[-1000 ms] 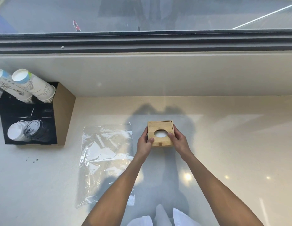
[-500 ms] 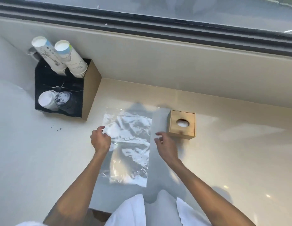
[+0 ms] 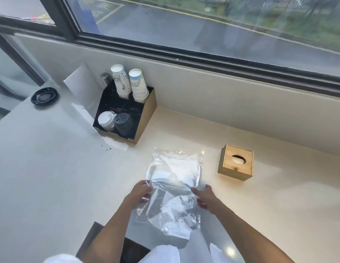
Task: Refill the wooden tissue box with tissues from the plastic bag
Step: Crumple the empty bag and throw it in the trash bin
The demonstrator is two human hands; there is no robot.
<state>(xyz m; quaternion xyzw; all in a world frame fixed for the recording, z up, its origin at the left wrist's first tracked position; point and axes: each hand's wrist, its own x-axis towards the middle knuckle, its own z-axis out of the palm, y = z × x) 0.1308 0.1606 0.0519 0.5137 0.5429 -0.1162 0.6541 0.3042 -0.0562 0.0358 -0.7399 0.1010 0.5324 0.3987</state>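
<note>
The wooden tissue box point(image 3: 227, 168) stands on the counter at the right, lid on, with white tissue showing in its oval opening. A clear, crumpled plastic bag point(image 3: 175, 171) lies flat to the left of the box, and its near end hangs over the counter's front edge. My left hand point(image 3: 138, 195) pinches the bag's left edge with curled fingers. My right hand point(image 3: 205, 198) touches the bag's right edge with its fingers stretched out and its thumb raised. I see no tissues inside the bag. Both hands are well clear of the box.
A black and brown cup holder point(image 3: 144, 118) with two stacks of paper cups point(image 3: 130, 84) and cup lids stands at the back left. A black round dish point(image 3: 44, 95) sits far left. A raised sill and a window run along the back.
Both hands left the wooden box and moved left onto the plastic bag. My left hand took hold of the bag's left edge. The view swung left and up.
</note>
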